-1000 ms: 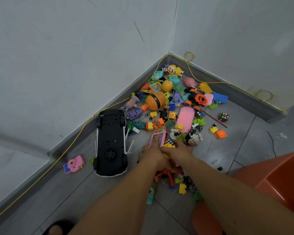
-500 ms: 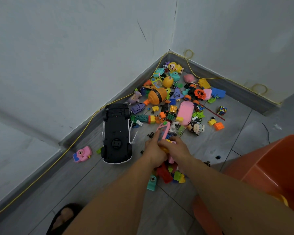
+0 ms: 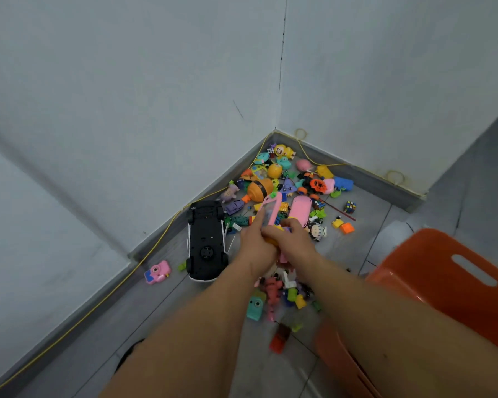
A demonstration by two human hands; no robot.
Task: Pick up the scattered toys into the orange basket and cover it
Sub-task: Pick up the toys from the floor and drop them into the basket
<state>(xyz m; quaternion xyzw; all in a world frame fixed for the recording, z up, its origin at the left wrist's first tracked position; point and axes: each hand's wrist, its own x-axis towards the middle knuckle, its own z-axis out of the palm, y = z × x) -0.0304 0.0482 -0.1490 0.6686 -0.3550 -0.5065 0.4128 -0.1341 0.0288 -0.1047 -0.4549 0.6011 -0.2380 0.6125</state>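
Moved: left hand (image 3: 255, 244) and right hand (image 3: 292, 242) raised, fingers curled round toys (image 3: 270, 209)
Beside: black car (image 3: 206, 234), orange basket (image 3: 443, 285)

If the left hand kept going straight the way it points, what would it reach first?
Likely the orange and black toy, just beyond the pink handheld toy that the left hand holds; depth is unclear.

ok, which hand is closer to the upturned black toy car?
Left. Both hands clutch a handful of toys. The left hand is just right of the black toy car; the right hand lies on the left hand's far side, farther from the car.
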